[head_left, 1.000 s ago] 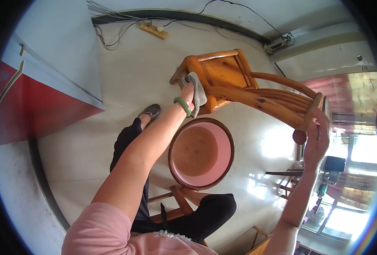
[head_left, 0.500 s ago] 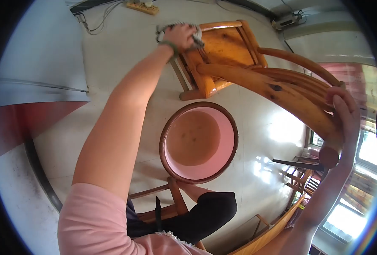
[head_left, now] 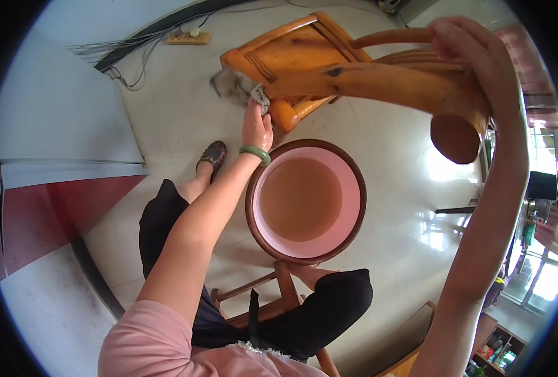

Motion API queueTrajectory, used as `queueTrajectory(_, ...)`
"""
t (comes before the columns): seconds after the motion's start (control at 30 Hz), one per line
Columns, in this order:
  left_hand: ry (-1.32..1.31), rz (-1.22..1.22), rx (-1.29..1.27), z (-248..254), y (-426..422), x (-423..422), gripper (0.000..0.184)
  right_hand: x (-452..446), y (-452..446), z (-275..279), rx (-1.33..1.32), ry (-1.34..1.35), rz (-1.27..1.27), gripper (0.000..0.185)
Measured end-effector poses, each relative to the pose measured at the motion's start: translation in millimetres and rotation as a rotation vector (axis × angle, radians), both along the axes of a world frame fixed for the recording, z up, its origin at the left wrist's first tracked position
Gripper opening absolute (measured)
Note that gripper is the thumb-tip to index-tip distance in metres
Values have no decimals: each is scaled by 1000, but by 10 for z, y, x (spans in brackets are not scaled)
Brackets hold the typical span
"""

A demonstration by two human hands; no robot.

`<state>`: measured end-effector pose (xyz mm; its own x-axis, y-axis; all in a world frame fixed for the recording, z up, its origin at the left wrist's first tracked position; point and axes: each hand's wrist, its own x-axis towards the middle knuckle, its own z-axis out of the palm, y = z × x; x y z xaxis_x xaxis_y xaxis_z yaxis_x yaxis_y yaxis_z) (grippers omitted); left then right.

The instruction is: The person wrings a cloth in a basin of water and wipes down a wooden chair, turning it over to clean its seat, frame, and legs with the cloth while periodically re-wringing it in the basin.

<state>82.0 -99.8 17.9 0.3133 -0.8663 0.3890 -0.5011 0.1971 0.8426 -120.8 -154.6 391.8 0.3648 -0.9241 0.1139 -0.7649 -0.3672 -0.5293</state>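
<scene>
A wooden chair [head_left: 379,85] with an orange-brown finish is tipped toward me, its curved back rail rising at the upper right. My left hand [head_left: 257,129], with a green bangle [head_left: 255,153] at the wrist, presses a grey striped cloth [head_left: 249,88] against the side of the seat by a corner. Part of the cloth hangs loose and is blurred. My right hand [head_left: 477,50] is wrapped over the top of the chair's back. Below the seat stands a pink basin [head_left: 351,217] with a brown rim, holding cloudy brownish water [head_left: 301,198].
I sit on a wooden stool [head_left: 285,289], knees to either side of the basin. A power strip [head_left: 189,38] and cables lie by the wall at the upper left. A white and red cabinet [head_left: 71,201] stands at the left. Windows and shelves are at the right.
My left hand has moved with the cloth from the seat's far side down to its near corner. The chair has swung, its back now higher in view with my right hand on it.
</scene>
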Motion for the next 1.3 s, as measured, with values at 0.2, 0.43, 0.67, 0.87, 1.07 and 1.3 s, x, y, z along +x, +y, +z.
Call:
queueTrajectory(0.2, -671, -86, -52, 226, 145, -126, 35, 163, 94, -19, -45, -100, -107, 24)
queueTrajectory(0.43, -646, -244, 272, 509, -386, -509, 46, 57, 41, -21, 13, -34, -31, 32)
queueTrajectory(0.67, -1034, -298, 208, 393, -483, -534, 36, 69, 21, 11, 50, -12, -47, 33)
queueTrajectory(0.87, -1151, -293, 348, 392, -595, -650, 30, 146, 124, -22, -46, -2, -45, 26)
queueTrajectory(1.07, -844, -368, 100, 245, -326, -345, 38, 347, 291, 49, -118, -125, -136, 22)
queueTrajectory(1.3, -906, -580, -265, 133, -157, 78, 55, 260, 252, 89, -63, -90, -153, 22)
